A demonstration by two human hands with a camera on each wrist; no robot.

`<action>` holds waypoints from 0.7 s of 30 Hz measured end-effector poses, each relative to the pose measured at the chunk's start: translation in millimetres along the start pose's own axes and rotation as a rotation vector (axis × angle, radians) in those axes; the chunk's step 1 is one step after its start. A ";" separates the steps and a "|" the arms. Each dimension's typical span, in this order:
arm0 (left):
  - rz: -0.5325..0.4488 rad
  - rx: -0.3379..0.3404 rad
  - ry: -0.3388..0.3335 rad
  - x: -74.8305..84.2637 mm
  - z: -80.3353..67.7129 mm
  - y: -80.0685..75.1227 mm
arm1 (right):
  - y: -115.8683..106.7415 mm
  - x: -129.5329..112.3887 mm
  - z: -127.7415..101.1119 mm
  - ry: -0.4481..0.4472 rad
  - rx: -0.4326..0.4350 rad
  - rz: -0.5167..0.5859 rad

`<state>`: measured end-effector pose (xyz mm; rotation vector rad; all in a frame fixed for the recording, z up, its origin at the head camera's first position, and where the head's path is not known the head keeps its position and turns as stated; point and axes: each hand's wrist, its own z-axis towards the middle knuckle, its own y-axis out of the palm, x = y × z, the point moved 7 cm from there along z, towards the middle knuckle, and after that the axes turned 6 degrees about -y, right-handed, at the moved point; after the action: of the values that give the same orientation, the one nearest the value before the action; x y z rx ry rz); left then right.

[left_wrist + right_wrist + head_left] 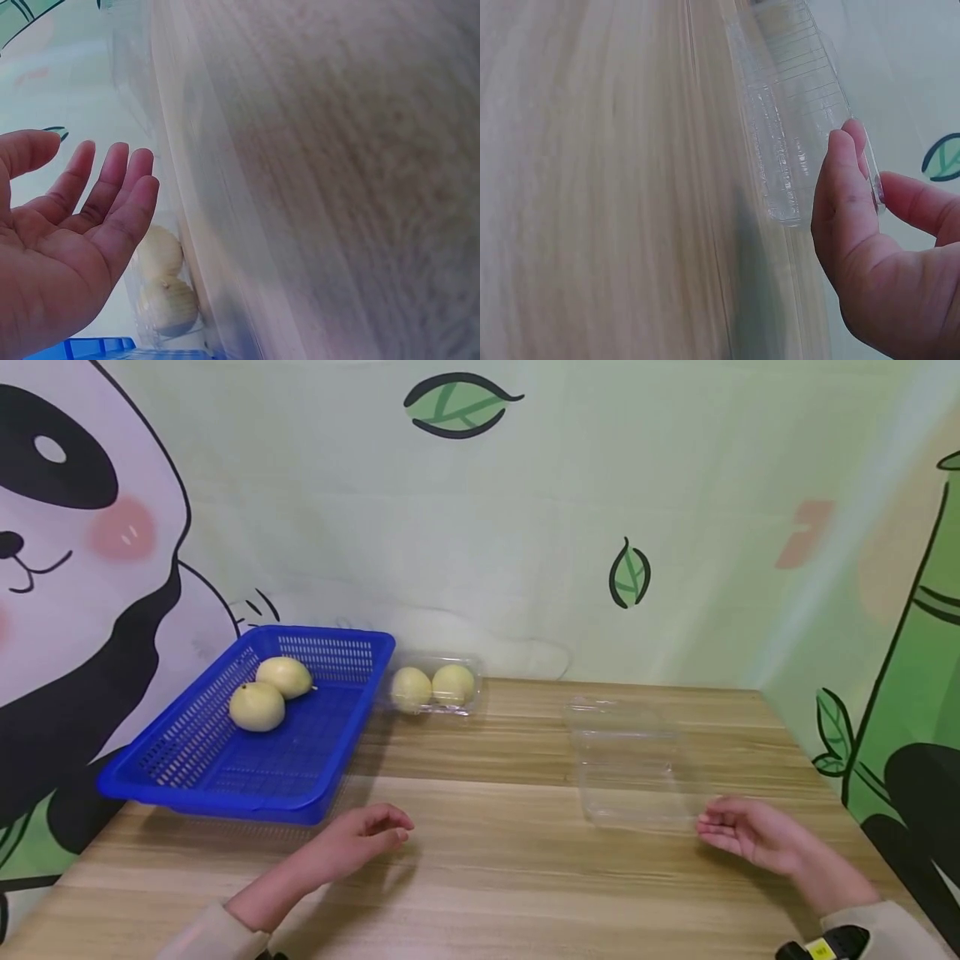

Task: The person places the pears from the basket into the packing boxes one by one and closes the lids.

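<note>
Both hands hover empty, fingers loose: the right hand (750, 835) beside the open clear clamshell box (630, 764), the left hand (360, 839) near the blue basket (187, 760) holding two pears (270, 693).

On a wooden table (480, 868): blue basket (225, 768) at left, holding two pale yellow fruits (270, 692) that touch each other. Just right of the basket, a closed clear box (435, 687) with two more fruits inside. Further right, an empty clear container (630, 760), lid open. Left hand (360, 839) relaxed, near the basket's front edge, holding nothing. Right hand (750, 835) loosely curled, just beside the empty container's near corner.
</note>
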<state>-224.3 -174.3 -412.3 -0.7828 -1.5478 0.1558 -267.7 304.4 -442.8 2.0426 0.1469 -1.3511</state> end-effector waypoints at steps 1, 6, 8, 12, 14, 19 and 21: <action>0.000 0.002 -0.002 0.2 0.0 0.1 | 1.0 0.7 1.0 0.003 0.005 -0.002; 0.007 0.008 0.002 1.7 0.0 0.4 | 8.3 4.3 6.4 0.008 0.010 -0.020; 0.015 0.007 0.009 2.4 0.2 0.3 | 11.9 5.8 8.5 0.009 0.008 -0.026; 0.030 -0.003 0.008 2.8 1.9 0.4 | 17.7 8.7 12.7 0.008 0.021 -0.046; 0.033 -0.010 0.000 2.6 3.4 0.4 | 20.1 10.2 14.8 0.006 0.029 -0.055; 0.036 -0.024 -0.006 4.0 5.7 0.5 | 26.8 13.5 20.6 0.004 0.042 -0.084; 0.038 -0.031 -0.004 5.3 5.7 0.6 | 30.5 15.0 23.1 0.002 0.040 -0.089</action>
<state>-228.9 -168.9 -409.2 -0.8365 -1.5426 0.1616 -265.4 263.6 -446.7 2.0931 0.2160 -1.4164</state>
